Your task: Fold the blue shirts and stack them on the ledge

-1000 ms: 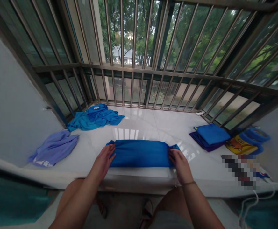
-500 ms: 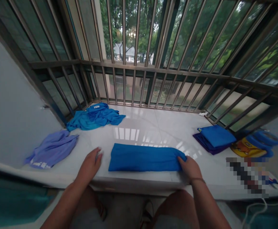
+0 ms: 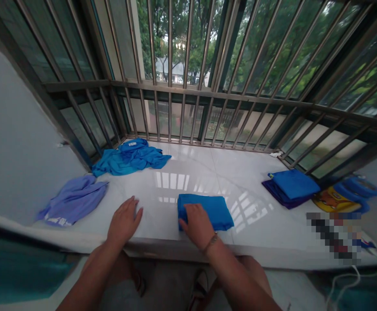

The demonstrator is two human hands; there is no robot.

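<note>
A blue garment point(image 3: 219, 211), folded into a compact rectangle, lies on the white sill in front of me. My right hand point(image 3: 198, 222) reaches over its left part, with bent fingers and the thumb closed at the left edge of the fabric. Just left of the garment, my left hand point(image 3: 125, 218) rests palm down over the sill, its thumb apart, holding nothing. Further left lies a crumpled lilac garment point(image 3: 78, 198). A rumpled bright blue garment point(image 3: 133, 157) sits behind it by the window bars.
On the right of the white sill point(image 3: 201, 170) is a stack of folded blue and purple clothes point(image 3: 293, 185). Beside it stand a blue and yellow item point(image 3: 337, 198) and a white cable point(image 3: 346, 280). Metal bars point(image 3: 185, 90) close off the back.
My right hand has moved left, bringing the garment's right end over onto its left end, so the long strip is now about half as long. My left hand has barely moved.
</note>
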